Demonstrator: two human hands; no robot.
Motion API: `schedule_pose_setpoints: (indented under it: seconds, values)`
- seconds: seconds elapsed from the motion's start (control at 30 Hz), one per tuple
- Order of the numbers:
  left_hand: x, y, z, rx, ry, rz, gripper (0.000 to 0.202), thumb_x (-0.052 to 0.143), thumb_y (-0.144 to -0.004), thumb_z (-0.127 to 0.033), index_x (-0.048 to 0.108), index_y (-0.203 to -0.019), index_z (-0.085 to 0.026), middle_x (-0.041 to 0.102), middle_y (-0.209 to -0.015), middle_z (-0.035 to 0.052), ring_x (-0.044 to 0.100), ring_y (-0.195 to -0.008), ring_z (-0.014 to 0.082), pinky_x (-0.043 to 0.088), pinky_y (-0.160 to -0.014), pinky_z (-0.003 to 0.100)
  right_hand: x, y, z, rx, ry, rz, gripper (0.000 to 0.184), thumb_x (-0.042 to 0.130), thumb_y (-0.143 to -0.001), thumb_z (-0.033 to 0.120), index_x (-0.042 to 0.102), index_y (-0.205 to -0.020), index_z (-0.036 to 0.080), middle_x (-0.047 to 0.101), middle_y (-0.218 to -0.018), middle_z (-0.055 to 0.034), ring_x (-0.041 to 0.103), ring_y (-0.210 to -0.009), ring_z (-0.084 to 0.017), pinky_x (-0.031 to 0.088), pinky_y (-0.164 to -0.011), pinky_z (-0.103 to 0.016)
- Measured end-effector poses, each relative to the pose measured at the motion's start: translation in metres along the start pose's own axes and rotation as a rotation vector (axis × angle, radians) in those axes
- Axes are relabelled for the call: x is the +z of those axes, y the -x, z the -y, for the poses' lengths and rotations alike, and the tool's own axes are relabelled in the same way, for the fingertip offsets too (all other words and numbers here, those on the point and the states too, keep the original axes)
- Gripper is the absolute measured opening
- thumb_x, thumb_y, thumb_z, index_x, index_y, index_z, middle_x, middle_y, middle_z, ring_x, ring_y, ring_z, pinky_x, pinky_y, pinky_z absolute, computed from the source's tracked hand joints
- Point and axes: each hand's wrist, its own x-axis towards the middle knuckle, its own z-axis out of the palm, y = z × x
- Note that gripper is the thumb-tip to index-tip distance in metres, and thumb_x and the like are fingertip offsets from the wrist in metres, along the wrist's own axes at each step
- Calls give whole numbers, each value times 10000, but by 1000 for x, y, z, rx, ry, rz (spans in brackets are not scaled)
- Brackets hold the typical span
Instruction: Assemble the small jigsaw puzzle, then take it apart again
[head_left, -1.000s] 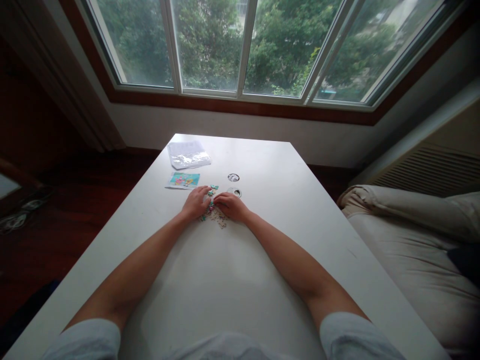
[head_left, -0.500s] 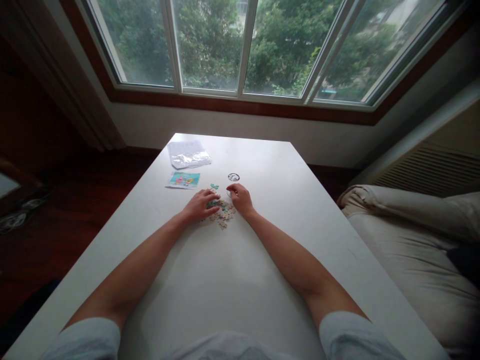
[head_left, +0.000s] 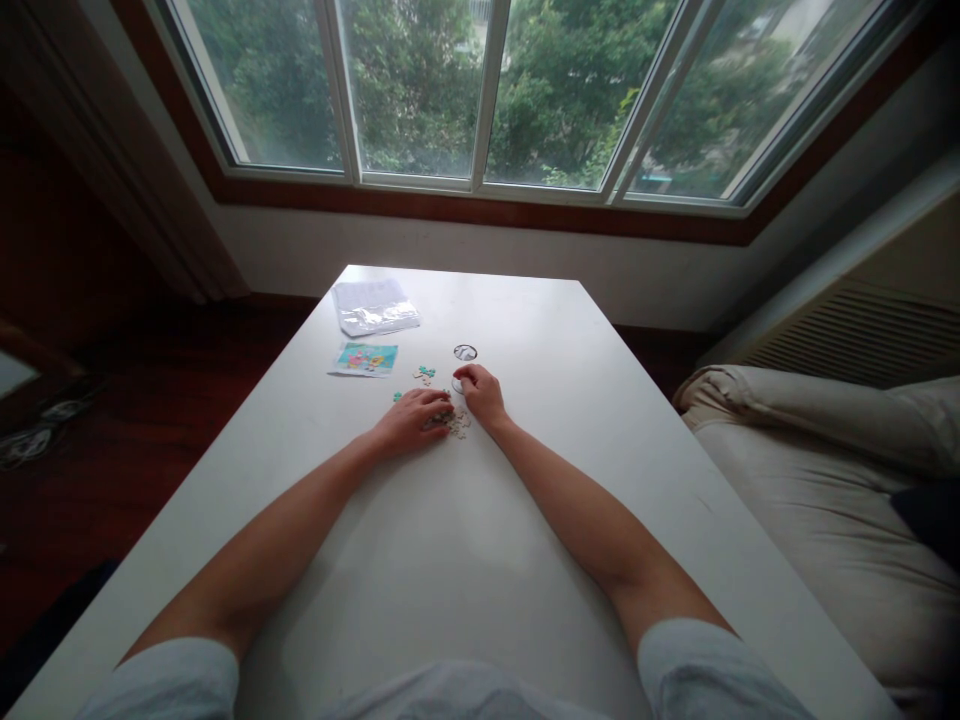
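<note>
My left hand [head_left: 411, 420] lies spread flat, gripping nothing, on the puzzle pieces [head_left: 455, 424] mid-counter [head_left: 465, 560]. My right hand [head_left: 481, 395] curls just beside them; whether its grip holds anything, I cannot tell.

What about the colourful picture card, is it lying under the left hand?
No, the picture card lies flat on the table, apart from the left hand, which rests on the puzzle pieces nearer the person.

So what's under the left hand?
Puzzle pieces poke out from under the left hand, lying on the table. Whatever sits beneath the palm is covered and cannot be seen.
</note>
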Motion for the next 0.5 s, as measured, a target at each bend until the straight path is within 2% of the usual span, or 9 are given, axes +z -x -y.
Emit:
schedule_pose_setpoints:
  seconds: [0.07, 0.13, 0.37, 0.5]
  values:
    - [0, -1, 3, -19, -12, -32, 304, 630, -922, -353, 685, -1221, -344, 614, -1371, 16, 550, -1273, 237, 430, -1137, 388, 1, 0, -1, -4, 4, 1, 247, 478, -842, 203, 713, -917, 198, 701, -953, -31, 605, -880, -165, 494, -875, -300]
    - [0, -1, 6, -51, -32, -56, 259, 597, -939, -338, 701, -1176, -332, 627, -1331, 21, 560, -1238, 234, 450, -1112, 386, 2, 0, -2, -8, 4, 4, 251, 476, -844, 204, 715, -921, 199, 700, -952, -29, 603, -879, -165, 491, -875, -300]
    - [2, 3, 13, -233, -139, -162, 407, 668, -889, -454, 644, -1248, -265, 553, -1374, 118, 461, -1306, 336, 402, -1123, 512, 6, 0, -4, -11, -1, 9, 261, 472, -843, 199, 718, -930, 196, 703, -961, -26, 605, -892, -164, 489, -865, -294]
    - [2, 3, 15, -280, -174, -168, 377, 671, -887, -455, 650, -1220, -280, 583, -1280, 112, 514, -1217, 321, 432, -1064, 481, 6, 1, -3, -20, -9, 11, 254, 480, -841, 201, 719, -930, 201, 704, -960, -21, 609, -885, -162, 489, -864, -294]
